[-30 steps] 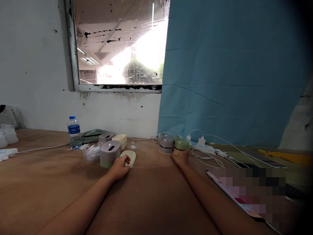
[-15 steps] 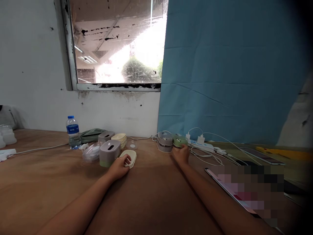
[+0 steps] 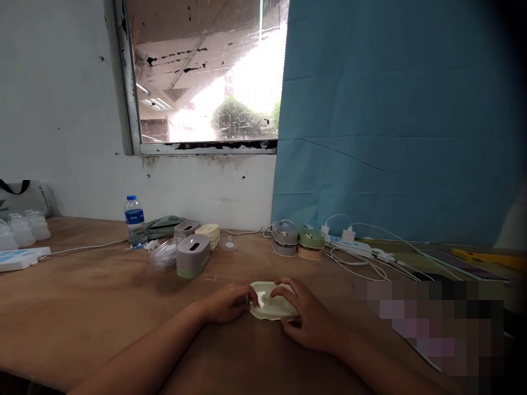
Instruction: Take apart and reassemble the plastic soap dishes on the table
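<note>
A shallow cream oval plastic lid (image 3: 267, 314) lies low over the table in front of me. My left hand (image 3: 230, 303) pinches its left edge, fingertips on the rim. At the other end my right hand (image 3: 307, 312) holds it, with fingers curved over the top and the thumb at the near side. Farther back is a stack of similar cream pieces (image 3: 209, 233). Beside the stack, a lilac oval box with a green base (image 3: 192, 257) has a slot in its top. Grey (image 3: 284, 239) and green (image 3: 310, 241) lidded round-cornered boxes stand side by side beyond my right hand.
Clear plastic packaging (image 3: 163, 252) and a water bottle (image 3: 135, 222) are at back left. A power strip (image 3: 349, 246) with white cables lies at back right. White bottles (image 3: 22, 229) and another power strip (image 3: 20, 259) sit far left. Phones and a blurred patch occupy the right.
My left hand has brought the cream lid rightward and nearer to me. My right hand has left the green box and come to the lid. The view has turned slightly left.
</note>
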Demonstrator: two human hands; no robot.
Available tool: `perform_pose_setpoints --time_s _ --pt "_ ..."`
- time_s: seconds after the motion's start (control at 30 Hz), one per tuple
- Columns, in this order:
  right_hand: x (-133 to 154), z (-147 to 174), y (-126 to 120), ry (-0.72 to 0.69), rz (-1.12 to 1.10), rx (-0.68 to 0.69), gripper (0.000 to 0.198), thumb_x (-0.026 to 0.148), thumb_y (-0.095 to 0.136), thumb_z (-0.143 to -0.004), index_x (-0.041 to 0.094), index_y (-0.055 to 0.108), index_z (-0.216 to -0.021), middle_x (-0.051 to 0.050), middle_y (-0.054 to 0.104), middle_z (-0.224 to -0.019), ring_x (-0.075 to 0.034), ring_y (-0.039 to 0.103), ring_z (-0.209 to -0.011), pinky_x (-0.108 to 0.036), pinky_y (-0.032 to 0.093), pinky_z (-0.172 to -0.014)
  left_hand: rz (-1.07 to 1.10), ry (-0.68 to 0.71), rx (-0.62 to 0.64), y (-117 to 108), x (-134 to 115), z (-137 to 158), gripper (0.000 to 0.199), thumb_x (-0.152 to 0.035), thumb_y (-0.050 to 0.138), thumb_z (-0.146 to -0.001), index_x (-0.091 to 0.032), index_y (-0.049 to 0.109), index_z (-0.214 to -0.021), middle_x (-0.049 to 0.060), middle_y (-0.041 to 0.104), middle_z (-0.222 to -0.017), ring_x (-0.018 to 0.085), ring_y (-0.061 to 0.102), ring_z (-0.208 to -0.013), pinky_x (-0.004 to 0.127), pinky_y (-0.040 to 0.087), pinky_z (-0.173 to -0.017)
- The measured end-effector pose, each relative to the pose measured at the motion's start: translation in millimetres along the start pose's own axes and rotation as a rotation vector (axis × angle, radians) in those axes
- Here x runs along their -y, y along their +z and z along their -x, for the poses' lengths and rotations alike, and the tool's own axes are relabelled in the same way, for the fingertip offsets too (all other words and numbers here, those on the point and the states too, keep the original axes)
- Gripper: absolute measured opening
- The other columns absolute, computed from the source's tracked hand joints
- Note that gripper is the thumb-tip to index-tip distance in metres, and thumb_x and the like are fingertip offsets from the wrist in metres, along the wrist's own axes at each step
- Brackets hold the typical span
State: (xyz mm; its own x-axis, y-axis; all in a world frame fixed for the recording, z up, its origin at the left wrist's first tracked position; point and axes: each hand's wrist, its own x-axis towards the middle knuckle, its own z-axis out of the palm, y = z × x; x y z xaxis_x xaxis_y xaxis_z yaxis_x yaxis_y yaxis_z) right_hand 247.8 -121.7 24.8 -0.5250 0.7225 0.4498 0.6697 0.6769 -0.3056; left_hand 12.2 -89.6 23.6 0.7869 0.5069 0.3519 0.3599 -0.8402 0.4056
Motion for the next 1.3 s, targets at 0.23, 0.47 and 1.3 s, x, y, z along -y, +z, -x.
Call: perform_pose_setpoints --time_s 0.23,0.47,1.3 --pt "-13 -3 -2 0.116 -0.021 0.054 0.034 0.022 0.057 -0.063 0.024 0.053 -0.097 -0.007 0.044 -0.116 -0.024 0.044 -0.108 -0.037 0.036 -0.092 -0.472 -0.355 -0.61 -44 25 13 0.024 -0.019 0.046 -0.073 -0.02 0.049 -0.096 0.007 0.057 -0.103 0.023 0.047 -0.104 0.036 0.03 -0.094" --pt "-13 -3 0 0.101 -0.056 0.058 0.033 0.023 0.059 -0.064 0.023 0.054 -0.096 -0.007 0.047 -0.112 -0.023 0.047 -0.104 -0.035 0.037 -0.09 -0.631 -0.663 -0.532 -64 68 36 0.037 -0.022 0.048 -0.072 -0.016 0.043 -0.108 0.009 0.063 -0.093 0.026 0.055 -0.092 0.039 0.035 -0.084" --pt "-26 0 -2 0.13 -0.213 0.244 0.094 0.044 0.065 -0.061 0.019 0.015 -0.137 -0.012 0.016 -0.142 -0.028 0.019 -0.129 -0.042 0.023 -0.103 0.16 -0.129 -0.156 -3 1 3 0.024 -0.024 0.057 -0.073 -0.019 0.054 -0.097 0.004 0.061 -0.099 0.016 0.054 -0.093 0.028 0.039 -0.086"
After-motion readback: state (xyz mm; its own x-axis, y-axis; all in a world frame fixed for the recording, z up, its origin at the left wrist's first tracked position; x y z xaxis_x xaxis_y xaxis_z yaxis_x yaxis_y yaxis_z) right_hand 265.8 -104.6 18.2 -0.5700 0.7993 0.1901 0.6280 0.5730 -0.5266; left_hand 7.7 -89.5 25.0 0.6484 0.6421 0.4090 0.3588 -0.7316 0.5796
